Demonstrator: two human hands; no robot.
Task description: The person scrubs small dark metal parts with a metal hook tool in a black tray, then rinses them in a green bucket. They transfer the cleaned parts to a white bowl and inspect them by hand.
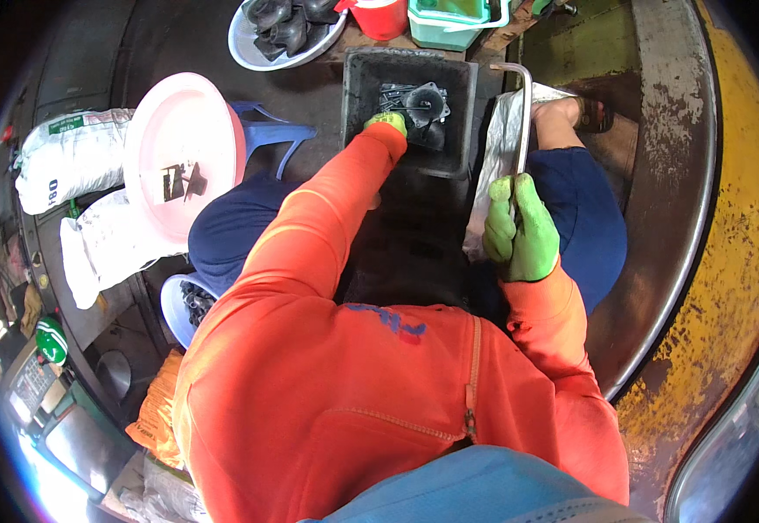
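My right hand (pixel 521 231), in a green glove, is closed around the lower end of a bent metal bar (pixel 523 131). The bar stands up from the fist, and its short arm turns left at the top. My left hand (pixel 388 123), also gloved in green, reaches into a dark rectangular bin (pixel 358 83). Its fingers are mostly hidden, so their grip does not show. Beside it in the bin lie a dark cast metal part (pixel 426 103) with a round hollow and square flange, and several thin metal pieces (pixel 394 96).
A pink basin (pixel 157 113) holding dark pieces sits left, beside a blue plastic stool (pixel 279 132). Beyond the bin stand a pale basin of dark parts (pixel 249 48), a red container (pixel 381 19) and a green basket (pixel 440 35). White sacks (pixel 83 157) lie far left; a worn yellow metal edge (pixel 719 288) curves along the right.
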